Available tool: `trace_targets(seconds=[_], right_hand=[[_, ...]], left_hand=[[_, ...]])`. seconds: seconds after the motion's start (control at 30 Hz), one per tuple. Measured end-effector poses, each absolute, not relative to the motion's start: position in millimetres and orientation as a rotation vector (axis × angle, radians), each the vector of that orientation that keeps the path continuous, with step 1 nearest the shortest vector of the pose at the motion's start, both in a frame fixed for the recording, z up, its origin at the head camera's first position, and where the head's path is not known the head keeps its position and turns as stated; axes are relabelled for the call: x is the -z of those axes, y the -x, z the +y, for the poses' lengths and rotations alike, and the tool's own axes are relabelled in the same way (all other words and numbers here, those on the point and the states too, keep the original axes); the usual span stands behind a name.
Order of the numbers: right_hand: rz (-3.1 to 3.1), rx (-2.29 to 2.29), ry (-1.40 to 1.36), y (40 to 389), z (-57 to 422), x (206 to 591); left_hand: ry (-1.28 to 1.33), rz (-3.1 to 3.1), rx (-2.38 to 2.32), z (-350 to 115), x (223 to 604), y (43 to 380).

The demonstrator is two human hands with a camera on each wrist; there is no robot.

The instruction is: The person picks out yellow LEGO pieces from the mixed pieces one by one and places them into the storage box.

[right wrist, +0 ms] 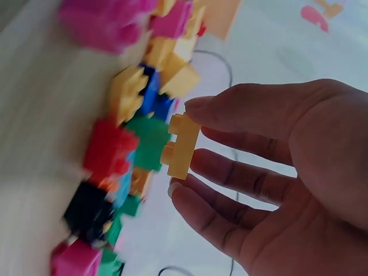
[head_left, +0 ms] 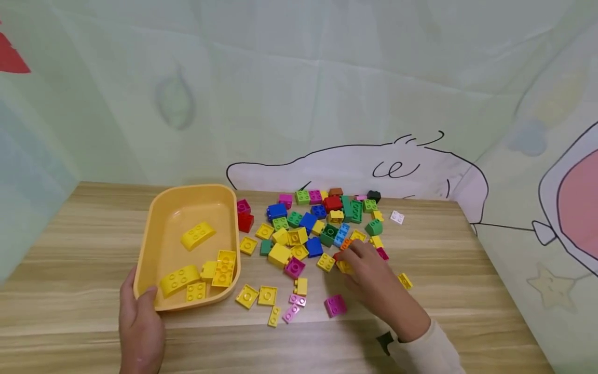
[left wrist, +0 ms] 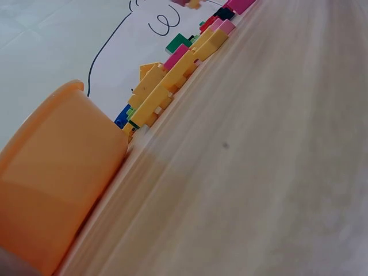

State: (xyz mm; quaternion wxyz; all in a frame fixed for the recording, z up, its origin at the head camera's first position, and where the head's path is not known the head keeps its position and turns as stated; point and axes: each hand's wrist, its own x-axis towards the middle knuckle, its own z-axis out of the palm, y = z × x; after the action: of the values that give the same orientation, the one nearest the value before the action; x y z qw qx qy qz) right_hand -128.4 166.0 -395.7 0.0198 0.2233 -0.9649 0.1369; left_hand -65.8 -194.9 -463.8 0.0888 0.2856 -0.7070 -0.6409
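Foreground left, a person's left hand (head_left: 142, 324) grips the near-left corner of a rounded yellow-orange plastic tray (head_left: 161, 249). Well to its right, amid loose multicoloured plastic bricks (head_left: 315, 248), the right hand (head_left: 371, 278) pinches a small yellow studded plastic brick (right wrist: 185, 148), its long side running from thumb toward fingertips.

1. A tabletop (head_left: 472, 280) with pale wood grain carries everything.
2. On its left part stands a yellow-orange tray (head_left: 190, 195).
3. Right of the tray, loose blocks (head_left: 308, 222) in many colours spread across the middle toward the far edge.
4. A red block (head_left: 245, 223) lies just beside the tray.
5. Nearest lie a magenta block (head_left: 335, 306), a narrow yellow block (head_left: 274, 316) and two pink blocks (head_left: 290, 312).
6. A white block (head_left: 397, 217) lies far right.
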Motion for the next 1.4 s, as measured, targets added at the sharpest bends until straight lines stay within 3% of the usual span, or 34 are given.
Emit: trace_targets(seconds=[0.53,1.4], right_hand=[[-2.886,-0.44,-0.922,132,125,377],[-2.873,-0.453,-1.014,136,93,364]], left_hand=[[-0.869,-2.12,1.901,-195,463,66],[-0.844,-2.107,1.9,-195,464,65]])
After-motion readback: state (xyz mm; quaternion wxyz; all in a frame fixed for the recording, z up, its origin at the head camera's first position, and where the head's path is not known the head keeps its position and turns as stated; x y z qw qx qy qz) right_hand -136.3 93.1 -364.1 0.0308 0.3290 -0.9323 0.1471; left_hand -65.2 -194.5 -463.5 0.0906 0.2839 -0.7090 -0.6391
